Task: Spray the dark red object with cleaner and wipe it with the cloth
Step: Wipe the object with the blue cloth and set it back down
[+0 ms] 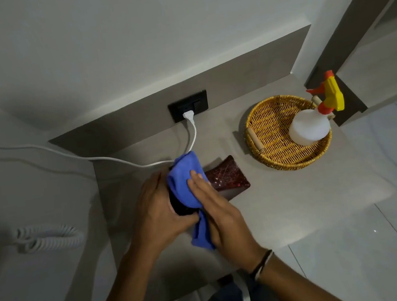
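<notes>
The left hand (158,210) is wrapped around the near, darker end of the dark red object (226,175), fingers curled under and against it, holding it just above or on the grey counter (287,201); contact with the counter cannot be confirmed. The right hand (215,206) lies flat with fingers extended and together, pressing the blue cloth (184,182) onto the upper face of the object. A dark band with a light strand sits at the right wrist.

The cloth covers the middle of the object. One bunched end rises toward the wall; the other end hangs down between the two hands toward the counter edge. The exposed far end of the object is glossy, speckled, and flares outward to the right.

A white cable (107,159) runs across the counter behind the cloth and rises to a white plug (188,115) seated in a black wall socket (188,106).

To the right, well apart from the hands, a woven wicker basket (265,126) with wooden handles stands on the counter. A translucent white spray bottle (309,127) with a yellow and orange trigger head stands upright inside it, at its far right side.

At the left edge, a coiled white cord (47,237) lies on a lower pale surface.
</notes>
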Action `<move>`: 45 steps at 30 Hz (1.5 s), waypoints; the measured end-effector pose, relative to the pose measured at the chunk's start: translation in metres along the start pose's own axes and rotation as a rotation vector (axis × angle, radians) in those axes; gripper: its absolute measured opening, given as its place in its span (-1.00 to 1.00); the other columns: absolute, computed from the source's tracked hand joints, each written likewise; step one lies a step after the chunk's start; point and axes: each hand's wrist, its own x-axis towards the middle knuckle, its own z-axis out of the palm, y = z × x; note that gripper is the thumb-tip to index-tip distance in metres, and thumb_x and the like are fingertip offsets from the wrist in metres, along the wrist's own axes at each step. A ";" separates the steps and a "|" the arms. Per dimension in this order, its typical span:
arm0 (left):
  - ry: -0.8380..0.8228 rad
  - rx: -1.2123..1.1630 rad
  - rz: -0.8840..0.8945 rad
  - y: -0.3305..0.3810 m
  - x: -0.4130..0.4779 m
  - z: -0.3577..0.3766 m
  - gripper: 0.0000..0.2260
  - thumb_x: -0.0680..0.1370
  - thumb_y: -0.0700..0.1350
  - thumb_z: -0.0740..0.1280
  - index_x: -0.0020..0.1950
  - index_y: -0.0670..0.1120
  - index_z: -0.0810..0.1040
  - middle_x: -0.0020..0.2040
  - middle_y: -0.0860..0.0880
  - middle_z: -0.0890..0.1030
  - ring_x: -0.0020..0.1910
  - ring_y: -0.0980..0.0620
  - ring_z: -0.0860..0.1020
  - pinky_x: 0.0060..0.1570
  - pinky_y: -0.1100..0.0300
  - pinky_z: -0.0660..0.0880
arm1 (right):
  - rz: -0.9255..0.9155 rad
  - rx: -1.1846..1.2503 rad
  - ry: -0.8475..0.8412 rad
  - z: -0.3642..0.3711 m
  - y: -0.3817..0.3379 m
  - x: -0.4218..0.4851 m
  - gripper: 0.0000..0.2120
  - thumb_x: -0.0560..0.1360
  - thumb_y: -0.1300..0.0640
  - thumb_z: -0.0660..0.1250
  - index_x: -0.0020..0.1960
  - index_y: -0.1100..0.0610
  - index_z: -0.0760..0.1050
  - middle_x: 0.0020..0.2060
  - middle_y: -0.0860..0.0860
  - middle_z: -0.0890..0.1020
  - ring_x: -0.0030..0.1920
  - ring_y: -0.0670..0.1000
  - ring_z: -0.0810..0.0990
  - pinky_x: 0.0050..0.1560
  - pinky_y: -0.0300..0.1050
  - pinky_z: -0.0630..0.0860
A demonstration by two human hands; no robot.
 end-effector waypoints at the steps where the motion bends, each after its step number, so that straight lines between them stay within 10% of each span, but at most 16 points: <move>1: 0.005 0.063 0.043 0.000 0.000 -0.002 -0.24 0.18 0.16 0.56 0.35 0.01 0.49 0.18 0.02 0.61 0.13 -0.06 0.61 0.07 0.03 0.57 | 0.046 -0.034 0.001 -0.006 0.013 0.000 -0.34 0.61 0.47 0.27 0.65 0.18 0.19 0.68 0.11 0.18 0.70 0.09 0.13 0.66 0.22 0.18; 8: 0.025 0.146 0.013 0.016 0.001 -0.002 -0.03 0.17 0.20 0.53 0.55 -0.09 0.42 0.36 -0.05 0.56 0.28 -0.10 0.57 0.19 0.09 0.52 | 0.314 -0.092 0.147 -0.033 0.031 0.024 -0.42 0.57 0.55 0.22 0.55 0.26 0.37 0.60 0.15 0.34 0.64 0.16 0.26 0.62 0.28 0.23; 14: 0.014 -0.017 -0.006 0.008 -0.003 -0.003 -0.32 0.24 0.01 0.59 0.35 -0.04 0.58 0.19 -0.01 0.65 0.15 -0.03 0.64 0.13 -0.01 0.61 | 0.026 0.065 0.039 0.000 -0.012 0.023 -0.46 0.66 0.39 0.12 0.63 0.20 0.27 0.64 0.09 0.31 0.67 0.09 0.24 0.67 0.10 0.20; 23: 0.043 0.111 -0.026 0.005 -0.012 0.003 -0.05 0.15 0.24 0.53 0.50 -0.02 0.39 0.26 0.03 0.53 0.19 -0.02 0.56 0.07 0.15 0.53 | 0.402 -0.139 0.199 -0.054 0.051 0.041 -0.47 0.61 0.49 0.22 0.54 0.21 0.42 0.54 0.15 0.43 0.55 0.21 0.42 0.55 0.24 0.38; 33: 0.060 0.006 0.011 0.014 -0.005 0.003 -0.27 0.19 0.11 0.53 0.35 -0.04 0.57 0.17 0.04 0.63 0.11 0.00 0.61 0.08 0.26 0.48 | -0.008 0.022 0.144 0.003 0.001 0.017 -0.55 0.71 0.30 0.18 0.59 0.25 0.33 0.60 0.14 0.37 0.64 0.12 0.30 0.65 0.16 0.23; 40: 0.085 0.133 -0.029 0.013 -0.012 0.008 -0.05 0.15 0.29 0.45 0.50 0.00 0.35 0.30 0.01 0.53 0.25 -0.06 0.54 0.11 0.21 0.41 | 0.175 -0.332 0.024 -0.060 0.087 0.027 -0.25 0.46 0.59 0.31 0.59 0.17 0.35 0.62 0.07 0.32 0.64 0.10 0.22 0.66 0.15 0.19; 45: 0.078 0.144 -0.012 0.028 -0.002 0.006 -0.13 0.16 0.28 0.45 0.43 0.01 0.42 0.21 0.03 0.55 0.20 -0.03 0.52 0.12 0.12 0.50 | 0.433 0.017 0.289 -0.062 0.089 0.032 -0.59 0.70 0.35 0.16 0.52 0.18 0.45 0.41 0.14 0.59 0.42 0.15 0.55 0.48 0.16 0.47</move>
